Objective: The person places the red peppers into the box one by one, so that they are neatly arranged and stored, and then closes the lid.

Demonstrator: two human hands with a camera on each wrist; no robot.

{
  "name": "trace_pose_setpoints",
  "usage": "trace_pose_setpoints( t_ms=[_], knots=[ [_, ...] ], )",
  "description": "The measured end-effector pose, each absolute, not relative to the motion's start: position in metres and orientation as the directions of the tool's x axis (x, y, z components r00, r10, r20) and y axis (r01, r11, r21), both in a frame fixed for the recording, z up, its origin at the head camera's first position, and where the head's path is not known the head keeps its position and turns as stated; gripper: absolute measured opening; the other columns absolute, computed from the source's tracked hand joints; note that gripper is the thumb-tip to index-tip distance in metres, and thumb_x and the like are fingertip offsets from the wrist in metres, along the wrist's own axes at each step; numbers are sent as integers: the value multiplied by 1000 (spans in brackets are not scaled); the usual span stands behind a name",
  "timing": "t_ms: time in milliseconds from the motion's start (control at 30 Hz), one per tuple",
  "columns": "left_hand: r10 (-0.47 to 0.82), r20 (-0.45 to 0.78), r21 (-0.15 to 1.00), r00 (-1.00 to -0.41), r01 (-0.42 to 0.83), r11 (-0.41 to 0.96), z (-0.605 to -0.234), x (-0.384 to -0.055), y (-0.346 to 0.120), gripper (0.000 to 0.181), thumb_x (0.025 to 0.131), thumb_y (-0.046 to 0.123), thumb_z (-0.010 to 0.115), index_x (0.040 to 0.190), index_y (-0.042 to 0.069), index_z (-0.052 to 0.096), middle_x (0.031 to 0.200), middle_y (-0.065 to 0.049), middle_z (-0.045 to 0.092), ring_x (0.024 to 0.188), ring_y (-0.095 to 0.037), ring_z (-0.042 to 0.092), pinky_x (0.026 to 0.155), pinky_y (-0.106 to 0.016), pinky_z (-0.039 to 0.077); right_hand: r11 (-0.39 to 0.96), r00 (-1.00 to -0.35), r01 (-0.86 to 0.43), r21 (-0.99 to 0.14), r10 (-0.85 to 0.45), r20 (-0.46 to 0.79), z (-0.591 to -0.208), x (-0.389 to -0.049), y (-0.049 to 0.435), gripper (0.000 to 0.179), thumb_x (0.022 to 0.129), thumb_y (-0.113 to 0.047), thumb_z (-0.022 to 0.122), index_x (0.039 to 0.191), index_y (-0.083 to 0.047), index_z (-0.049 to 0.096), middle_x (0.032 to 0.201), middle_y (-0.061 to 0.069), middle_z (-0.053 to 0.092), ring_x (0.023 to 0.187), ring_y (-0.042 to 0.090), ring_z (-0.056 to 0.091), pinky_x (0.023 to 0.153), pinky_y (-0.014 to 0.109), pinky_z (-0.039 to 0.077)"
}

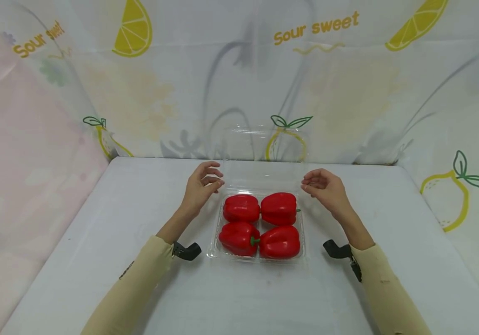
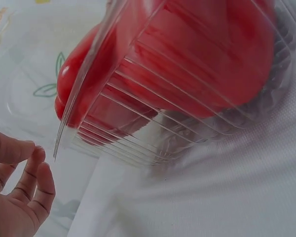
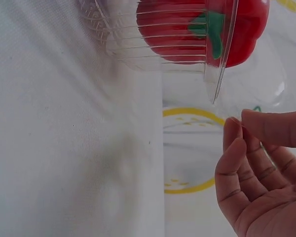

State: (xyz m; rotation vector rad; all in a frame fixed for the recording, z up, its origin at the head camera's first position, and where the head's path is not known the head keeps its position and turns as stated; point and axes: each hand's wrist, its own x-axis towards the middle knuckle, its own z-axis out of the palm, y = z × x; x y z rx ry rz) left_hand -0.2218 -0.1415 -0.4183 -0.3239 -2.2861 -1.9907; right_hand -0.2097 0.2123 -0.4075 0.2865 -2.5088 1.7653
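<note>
A clear plastic clamshell box (image 1: 214, 252) lies on the table with several red bell peppers (image 1: 280, 242) in its base. Its transparent lid (image 1: 264, 173) stands raised at the back, hinged to the base. At the lid's left edge, my left hand (image 1: 202, 185) pinches the rim between thumb and fingers. On the opposite side my right hand (image 1: 326, 190) pinches the lid's right edge; in the right wrist view, the thumb and index fingertips meet at the thin rim. Green stems (image 3: 214, 34) show on some peppers. The clear plastic makes the exact contact on the left faint.
A white cloth covers the table (image 1: 273, 298). Behind it hangs a curtain (image 1: 206, 83) printed with lemons and lettering, which also closes off both sides. Dark wrist mounts (image 1: 187, 251) stick out from both sleeves near the box.
</note>
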Motion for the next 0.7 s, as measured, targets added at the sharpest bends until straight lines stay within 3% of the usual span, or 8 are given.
trace_pose_setpoints(
  t_ms=[200,400,700],
  knots=[
    [93,252,956,-963,262,128,-419,-219,-144,39,90,-8,65,127,-5,53,114,-27,61,100,-42,62,70,-30,57,300,-967,-245,-922,-140,212,-406,-208,214,26,89,-1,72,110,8,62,104,27,66,82,11,66,69,18,54],
    [97,300,943,-949,310,119,-418,-216,-147,27,89,-5,68,115,-3,58,108,-22,63,99,-34,62,69,-24,55,441,-947,-319,-839,-124,295,-409,-205,213,17,88,-5,73,103,1,67,98,16,71,86,11,67,75,15,53],
    [122,343,914,-931,361,185,-418,-211,-150,19,88,-5,69,106,-3,63,101,-20,66,97,-31,63,75,-23,55,563,-902,-416,-715,-154,403,-409,-197,213,10,86,-3,74,94,-8,70,89,4,72,83,15,66,68,17,51]
  ],
)
